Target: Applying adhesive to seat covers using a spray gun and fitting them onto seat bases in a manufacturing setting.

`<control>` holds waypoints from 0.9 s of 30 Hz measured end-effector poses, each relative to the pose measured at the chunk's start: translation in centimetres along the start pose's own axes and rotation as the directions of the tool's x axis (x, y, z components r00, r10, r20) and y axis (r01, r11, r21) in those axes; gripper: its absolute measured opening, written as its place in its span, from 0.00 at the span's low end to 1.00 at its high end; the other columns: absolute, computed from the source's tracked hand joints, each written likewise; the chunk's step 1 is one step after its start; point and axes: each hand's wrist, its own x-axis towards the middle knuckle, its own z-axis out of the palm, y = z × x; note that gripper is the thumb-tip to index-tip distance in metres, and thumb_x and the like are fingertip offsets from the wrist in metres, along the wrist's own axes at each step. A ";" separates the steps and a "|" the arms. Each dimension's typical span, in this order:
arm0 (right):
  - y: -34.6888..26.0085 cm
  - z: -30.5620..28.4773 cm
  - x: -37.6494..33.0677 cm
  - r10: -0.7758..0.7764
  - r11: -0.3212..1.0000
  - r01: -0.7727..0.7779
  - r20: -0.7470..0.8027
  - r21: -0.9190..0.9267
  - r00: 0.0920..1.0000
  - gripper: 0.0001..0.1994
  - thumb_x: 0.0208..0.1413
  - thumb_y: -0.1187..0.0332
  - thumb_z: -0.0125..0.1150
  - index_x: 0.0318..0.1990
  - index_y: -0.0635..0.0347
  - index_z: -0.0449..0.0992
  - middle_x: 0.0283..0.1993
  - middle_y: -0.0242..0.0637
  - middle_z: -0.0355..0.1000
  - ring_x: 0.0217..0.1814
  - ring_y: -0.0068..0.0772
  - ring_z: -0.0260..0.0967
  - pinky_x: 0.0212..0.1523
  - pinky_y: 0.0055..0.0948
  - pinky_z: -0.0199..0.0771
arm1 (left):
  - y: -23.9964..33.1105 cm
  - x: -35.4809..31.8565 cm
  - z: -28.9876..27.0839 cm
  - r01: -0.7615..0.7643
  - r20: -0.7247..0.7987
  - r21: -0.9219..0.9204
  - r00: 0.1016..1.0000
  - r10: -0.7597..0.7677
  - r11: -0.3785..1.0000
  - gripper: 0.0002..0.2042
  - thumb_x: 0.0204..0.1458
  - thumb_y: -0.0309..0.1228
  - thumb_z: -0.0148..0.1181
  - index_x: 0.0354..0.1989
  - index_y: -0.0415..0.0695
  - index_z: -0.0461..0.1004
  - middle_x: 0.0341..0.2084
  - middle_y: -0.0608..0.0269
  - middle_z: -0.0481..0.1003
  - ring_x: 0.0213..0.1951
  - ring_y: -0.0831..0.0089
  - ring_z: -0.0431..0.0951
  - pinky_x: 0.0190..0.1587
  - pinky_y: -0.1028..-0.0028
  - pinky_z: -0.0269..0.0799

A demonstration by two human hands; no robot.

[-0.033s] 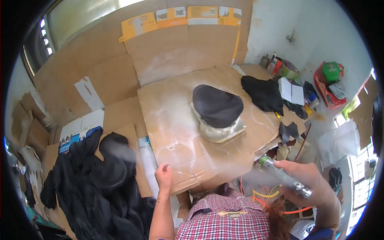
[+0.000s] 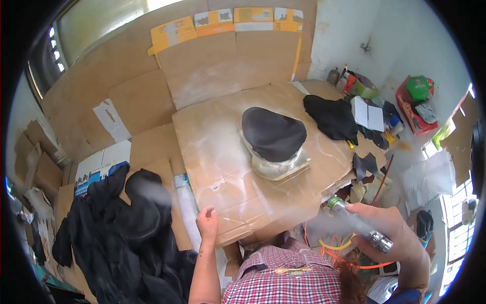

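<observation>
- My right hand [image 2: 392, 228] is wrapped around a silver spray tool [image 2: 360, 227] with a green ring; its green-ringed end points up and to the left, off the near right corner of the cardboard [image 2: 217, 147].
- The fingers of that hand are closed on the tool, thumb along its top; I can't tell how the hidden fingertips sit.
- My left hand [image 2: 207, 223] is at the near left corner of the cardboard, fingers curled together in a loose fist; I can't tell whether it touches the board.
- Pale mist [image 2: 304, 215] hangs in front of me, between my hands.
- On the cardboard, well apart from both hands, a curved black piece [image 2: 276, 134] lies over a pale block [image 2: 276, 171].
- To my left is a heap of black cloth [image 2: 101, 223].
- Beyond the block, to the right, another black piece [image 2: 329, 116] lies beside an open notebook [image 2: 368, 114].
</observation>
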 end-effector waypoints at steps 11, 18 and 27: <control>4.3 -0.8 -3.7 0.122 0.991 -0.115 -0.099 0.075 0.988 0.25 0.40 0.79 0.58 0.52 0.64 0.67 0.32 0.44 0.72 0.28 0.33 0.71 0.32 0.23 0.68 | 1.2 -0.7 1.3 0.043 0.052 0.033 0.998 -0.045 0.999 0.08 0.47 0.22 0.55 0.36 0.35 0.75 0.29 0.57 0.77 0.32 0.75 0.77 0.39 0.76 0.72; 5.8 -3.5 -4.7 0.174 0.984 -0.176 -0.211 0.009 0.962 0.24 0.40 0.77 0.59 0.51 0.65 0.68 0.32 0.43 0.72 0.25 0.29 0.66 0.32 0.23 0.67 | -0.2 0.6 3.8 0.050 0.033 -0.051 0.998 -0.049 0.997 0.09 0.46 0.23 0.56 0.36 0.36 0.75 0.28 0.59 0.77 0.33 0.75 0.77 0.38 0.75 0.71; 5.3 -2.1 -2.9 0.084 0.996 -0.088 -0.158 -0.017 0.984 0.26 0.39 0.76 0.64 0.51 0.65 0.68 0.30 0.41 0.73 0.26 0.30 0.71 0.30 0.22 0.69 | 10.7 11.2 12.1 -0.450 0.119 0.154 0.892 0.435 0.880 0.08 0.45 0.30 0.57 0.32 0.42 0.78 0.27 0.58 0.76 0.34 0.64 0.74 0.40 0.68 0.69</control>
